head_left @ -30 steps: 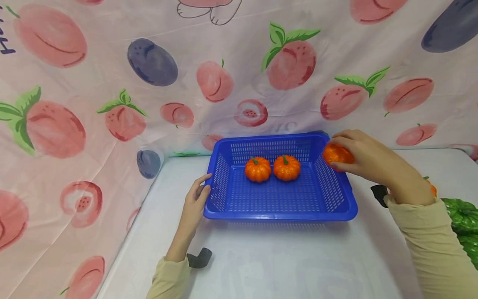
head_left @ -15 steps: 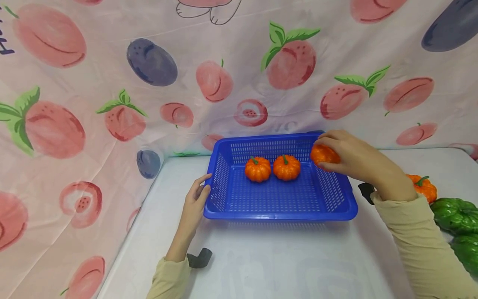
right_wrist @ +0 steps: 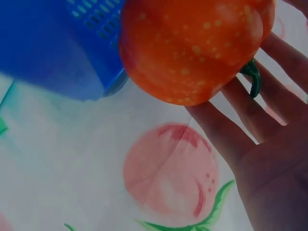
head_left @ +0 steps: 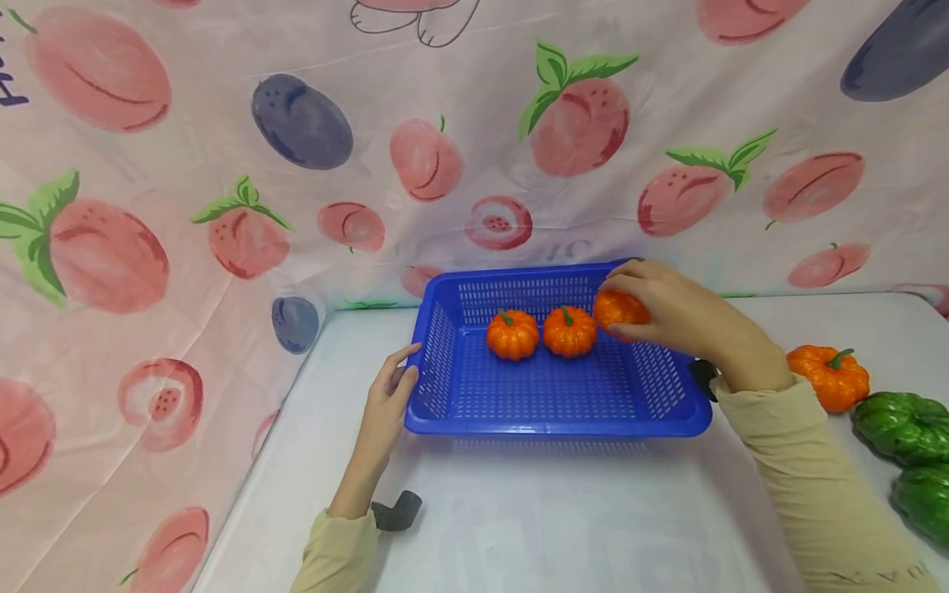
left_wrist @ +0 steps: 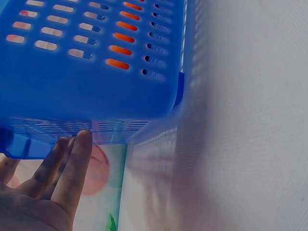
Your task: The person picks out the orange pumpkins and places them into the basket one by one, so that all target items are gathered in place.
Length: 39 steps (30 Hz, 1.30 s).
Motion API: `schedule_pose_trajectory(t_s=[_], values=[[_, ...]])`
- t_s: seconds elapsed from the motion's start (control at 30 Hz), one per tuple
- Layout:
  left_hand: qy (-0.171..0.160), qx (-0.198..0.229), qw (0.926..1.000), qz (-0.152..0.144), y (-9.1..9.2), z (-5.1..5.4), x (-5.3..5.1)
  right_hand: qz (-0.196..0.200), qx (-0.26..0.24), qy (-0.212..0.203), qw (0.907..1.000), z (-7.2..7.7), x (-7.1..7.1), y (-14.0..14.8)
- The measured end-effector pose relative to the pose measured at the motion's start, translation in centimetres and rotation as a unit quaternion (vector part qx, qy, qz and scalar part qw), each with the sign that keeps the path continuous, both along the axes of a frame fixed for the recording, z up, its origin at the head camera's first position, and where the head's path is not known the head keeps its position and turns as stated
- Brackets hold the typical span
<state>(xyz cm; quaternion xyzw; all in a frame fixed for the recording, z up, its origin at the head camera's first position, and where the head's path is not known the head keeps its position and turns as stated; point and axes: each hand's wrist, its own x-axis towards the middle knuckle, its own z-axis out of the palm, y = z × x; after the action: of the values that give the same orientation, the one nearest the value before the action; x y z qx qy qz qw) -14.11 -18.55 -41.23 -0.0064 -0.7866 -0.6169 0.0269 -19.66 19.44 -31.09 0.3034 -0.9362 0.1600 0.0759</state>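
Near the far edge of the white desk [head_left: 549, 519], a person's right hand [head_left: 667, 309] holds an orange pumpkin [head_left: 617, 315], fingers curved around its side, above the far right part of a blue basket [head_left: 549, 429]. Two more orange pumpkins [head_left: 569, 333] sit side by side inside. The left hand [head_left: 387, 391] steadies against the basket's left side, fingers nearly straight, touching rather than gripping. Toward the desk's right edge lie a fourth orange pumpkin [head_left: 829, 380] and two green pumpkins [head_left: 899, 428].
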Motion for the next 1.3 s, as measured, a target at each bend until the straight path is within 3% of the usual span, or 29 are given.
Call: schedule_pose_trajectory(t_s=[0.47, 1.03, 1.3], values=[[0.001, 0.005, 1.0, 0.0, -0.1, -0.1, 0.0, 0.044, -0.001, -0.024, 0.9987, -0.5, -0.6, -1.7], [-0.006, 0.002, 1.0, 0.001, -0.2, 0.0, 0.0, 0.05, -0.001, -0.04, 0.998, -1.9, -0.9, -3.4], [-0.005, 0.002, 1.0, -0.004, 0.0, 0.1, 0.0, 0.053, 0.001, -0.067, 0.9963, -2.1, -1.2, -4.0]])
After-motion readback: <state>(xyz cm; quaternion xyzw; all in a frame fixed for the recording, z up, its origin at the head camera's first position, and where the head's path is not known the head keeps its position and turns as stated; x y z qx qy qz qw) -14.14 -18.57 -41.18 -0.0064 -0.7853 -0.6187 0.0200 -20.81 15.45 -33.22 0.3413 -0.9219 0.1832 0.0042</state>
